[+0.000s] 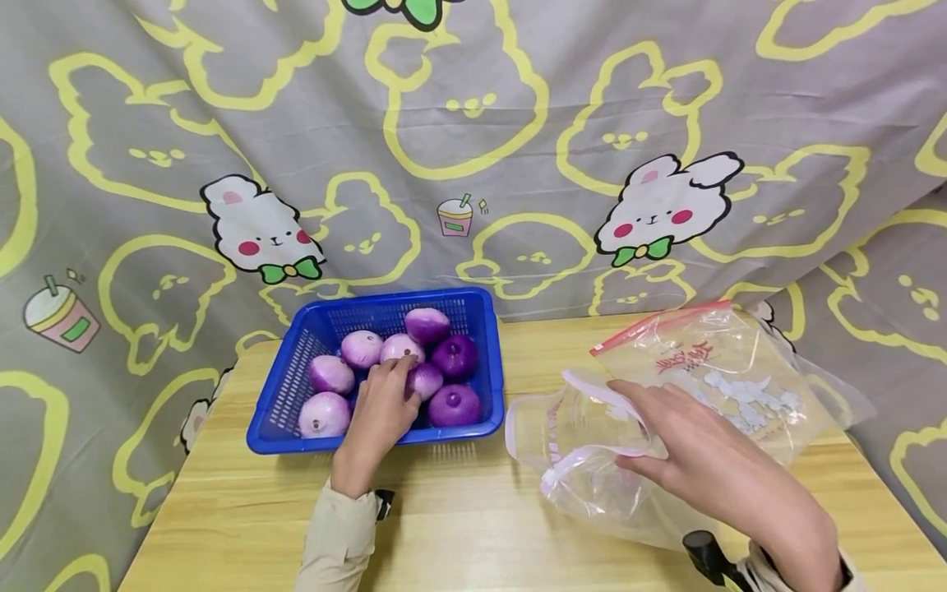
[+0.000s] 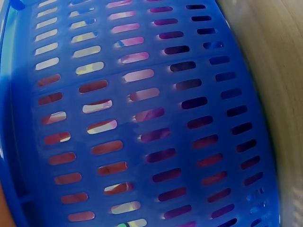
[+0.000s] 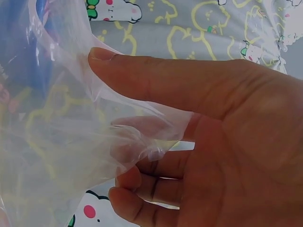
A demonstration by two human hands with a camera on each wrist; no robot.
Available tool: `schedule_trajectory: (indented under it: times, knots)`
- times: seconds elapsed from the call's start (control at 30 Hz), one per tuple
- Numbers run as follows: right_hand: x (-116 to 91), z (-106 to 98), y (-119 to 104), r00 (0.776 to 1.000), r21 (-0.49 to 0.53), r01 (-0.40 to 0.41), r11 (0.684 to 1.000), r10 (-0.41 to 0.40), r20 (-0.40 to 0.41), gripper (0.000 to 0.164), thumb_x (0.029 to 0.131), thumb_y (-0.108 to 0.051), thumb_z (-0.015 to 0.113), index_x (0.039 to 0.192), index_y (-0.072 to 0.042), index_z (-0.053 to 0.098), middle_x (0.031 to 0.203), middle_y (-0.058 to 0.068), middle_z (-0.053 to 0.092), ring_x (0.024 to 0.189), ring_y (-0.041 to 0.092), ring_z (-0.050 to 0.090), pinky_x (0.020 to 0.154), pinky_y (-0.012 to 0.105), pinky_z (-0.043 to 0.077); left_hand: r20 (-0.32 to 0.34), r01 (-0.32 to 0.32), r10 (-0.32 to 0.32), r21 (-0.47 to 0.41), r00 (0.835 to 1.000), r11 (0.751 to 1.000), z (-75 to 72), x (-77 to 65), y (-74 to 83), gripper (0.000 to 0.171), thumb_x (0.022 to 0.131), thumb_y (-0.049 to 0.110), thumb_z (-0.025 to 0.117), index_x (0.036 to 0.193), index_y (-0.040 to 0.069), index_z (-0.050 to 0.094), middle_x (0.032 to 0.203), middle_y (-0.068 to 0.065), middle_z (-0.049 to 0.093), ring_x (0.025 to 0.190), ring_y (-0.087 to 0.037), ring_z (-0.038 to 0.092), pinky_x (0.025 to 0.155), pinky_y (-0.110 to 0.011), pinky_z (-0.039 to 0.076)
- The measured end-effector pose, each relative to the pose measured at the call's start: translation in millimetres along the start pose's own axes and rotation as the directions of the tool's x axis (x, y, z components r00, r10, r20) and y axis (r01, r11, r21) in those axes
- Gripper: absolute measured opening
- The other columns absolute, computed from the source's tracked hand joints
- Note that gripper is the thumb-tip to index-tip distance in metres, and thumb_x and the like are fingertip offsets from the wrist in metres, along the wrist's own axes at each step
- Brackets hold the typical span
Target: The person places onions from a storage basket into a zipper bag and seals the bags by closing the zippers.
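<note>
Inside the blue basket, my left hand reaches down among several red onions, its fingers curled at one purple-white onion; its grip is partly hidden from above. A paler onion lies right at the fingertips. On the right, my right hand holds a clear zip bag by its pinkish rim, thumb on one side and fingers on the other. The bag's mouth gapes toward the basket. In the right wrist view, the thin plastic passes between thumb and fingers.
Behind the right hand lies another clear bag with a red zip strip and white pieces showing in it. A patterned grey cloth hangs behind the wooden table. Slotted basket wall fills most of the left wrist view.
</note>
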State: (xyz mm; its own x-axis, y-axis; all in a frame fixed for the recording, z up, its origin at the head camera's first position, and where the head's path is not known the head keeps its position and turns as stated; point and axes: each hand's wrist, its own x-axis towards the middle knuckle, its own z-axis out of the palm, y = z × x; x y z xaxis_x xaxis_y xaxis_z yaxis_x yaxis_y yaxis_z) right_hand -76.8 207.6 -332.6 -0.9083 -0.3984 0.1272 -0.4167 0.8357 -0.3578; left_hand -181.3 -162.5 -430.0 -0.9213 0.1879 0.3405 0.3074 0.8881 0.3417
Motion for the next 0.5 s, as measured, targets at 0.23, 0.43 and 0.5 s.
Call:
schedule_trajectory:
  times: [0.23, 0.43, 0.5]
  knots:
    - [0.1, -0.1, 0.9, 1.000, -0.003, -0.010, 1.000, 0.010, 0.012, 0.073, 0.080, -0.031, 0.084, 0.142, -0.015, 0.050, 0.128, 0.003, 0.062, 0.115, 0.027, 0.058, 0.091, 0.050, 0.049, 0.003, 0.026, -0.026, 0.013, 1.000, 1.000, 2.0, -1.6, 0.3, 0.043, 0.076, 0.006, 0.080, 0.117, 0.001, 0.067, 0.110, -0.023, 0.067, 0.095, -0.046, 0.060, 0.076, -0.060, 0.049]
    - [1.8, 0.3, 1.1, 1.000, -0.004, -0.006, 1.000, 0.006, 0.005, 0.072, 0.080, -0.031, 0.084, 0.141, -0.015, 0.050, 0.129, 0.003, 0.061, 0.115, 0.027, 0.058, 0.091, 0.050, 0.049, -0.001, 0.024, -0.024, 0.019, 1.000, 1.000, 1.2, -3.2, 0.9, 0.039, 0.081, 0.008, 0.079, 0.118, 0.001, 0.067, 0.114, -0.023, 0.065, 0.099, -0.047, 0.061, 0.079, -0.060, 0.050]
    - [2.4, -0.2, 1.5, 1.000, -0.003, -0.002, 1.000, 0.002, -0.009, 0.071, 0.080, -0.030, 0.084, 0.141, -0.017, 0.050, 0.126, 0.002, 0.062, 0.114, 0.025, 0.058, 0.090, 0.049, 0.049, -0.002, 0.022, -0.022, 0.008, 1.000, 1.000, 0.3, -2.8, 0.9, 0.037, 0.084, 0.009, 0.077, 0.118, 0.000, 0.066, 0.115, -0.022, 0.066, 0.100, -0.046, 0.062, 0.080, -0.059, 0.050]
